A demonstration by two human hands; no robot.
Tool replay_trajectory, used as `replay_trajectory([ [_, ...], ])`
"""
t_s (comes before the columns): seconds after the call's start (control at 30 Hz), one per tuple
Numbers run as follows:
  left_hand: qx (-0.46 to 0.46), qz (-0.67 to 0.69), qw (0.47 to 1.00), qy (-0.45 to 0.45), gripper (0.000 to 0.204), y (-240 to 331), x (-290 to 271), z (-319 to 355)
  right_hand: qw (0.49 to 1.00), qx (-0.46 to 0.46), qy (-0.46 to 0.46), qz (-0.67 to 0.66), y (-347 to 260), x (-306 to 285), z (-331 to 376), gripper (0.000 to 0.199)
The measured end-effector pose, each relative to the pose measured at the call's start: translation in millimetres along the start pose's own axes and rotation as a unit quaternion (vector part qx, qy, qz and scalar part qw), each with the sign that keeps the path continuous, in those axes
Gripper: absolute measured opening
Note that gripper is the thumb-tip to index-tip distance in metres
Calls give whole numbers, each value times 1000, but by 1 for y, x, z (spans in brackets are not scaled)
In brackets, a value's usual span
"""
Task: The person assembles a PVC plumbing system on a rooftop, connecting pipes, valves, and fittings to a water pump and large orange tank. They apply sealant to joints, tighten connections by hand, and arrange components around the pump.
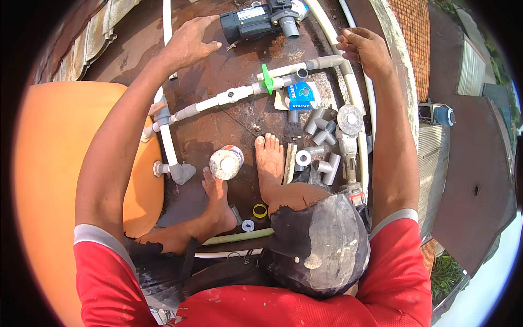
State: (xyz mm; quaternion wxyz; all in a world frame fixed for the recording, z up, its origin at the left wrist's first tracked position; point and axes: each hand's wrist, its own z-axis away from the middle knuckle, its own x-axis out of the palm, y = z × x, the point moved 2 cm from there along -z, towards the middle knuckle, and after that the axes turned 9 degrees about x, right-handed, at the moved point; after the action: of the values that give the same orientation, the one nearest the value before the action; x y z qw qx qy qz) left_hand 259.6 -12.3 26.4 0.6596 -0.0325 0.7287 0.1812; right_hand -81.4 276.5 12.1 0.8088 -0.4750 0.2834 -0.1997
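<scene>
Left hand: beside the rounded black end of the pump; thumb and forefinger spread apart, nothing between them [189, 42].
Right hand: near the curved off-white pipe [354, 91], fingers loosely bent and slightly apart; whether they touch the pipe I cannot tell [370, 52].
Pump: between the hands at the far side of the floor [201, 135], a smooth black cylinder with a stubby grey outlet [253, 23].
Floor: brown, blotchy, stained.
Valve: flat bright-green handle on a white-and-grey straight pipe run [267, 79].
Box: small, blue, card-like, just beside the valve [301, 97].
Fittings: glossy grey tees, tubular, loosely grouped [330, 169].
Grinder: round, gritty grey disc on a metal head, right of the fittings [350, 120].
Can: round, its pale top crusted, near the bare feet [226, 163].
Ring: thin, yellow, circular [260, 210].
Tank: smooth, bulging, matte orange, at left [71, 163].
</scene>
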Motion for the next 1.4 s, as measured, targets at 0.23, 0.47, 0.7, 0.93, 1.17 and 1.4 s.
replay_trajectory([
  [0.23,-167,264,917,-247,37,141,-38,189,984,151,50,80,92,-19,214,22],
  [0.47,-365,545,683,-321,27,216,68,359,905,77,129,398,253,26,284,22],
  [0.7,-402,592,671,-194,30,212,224,437,947,88,36,306,288,69,254,27],
  [0.93,-384,551,705,-231,46,135,259,449,950,139,-47,277,258,89,262,26],
  [1.17,-208,195,891,-354,70,248,217,420,949,177,-54,256,249,61,272,26],
  [1.4,-172,205,893,-361,72,247,180,389,974,166,-90,126,209,82,279,31],
])
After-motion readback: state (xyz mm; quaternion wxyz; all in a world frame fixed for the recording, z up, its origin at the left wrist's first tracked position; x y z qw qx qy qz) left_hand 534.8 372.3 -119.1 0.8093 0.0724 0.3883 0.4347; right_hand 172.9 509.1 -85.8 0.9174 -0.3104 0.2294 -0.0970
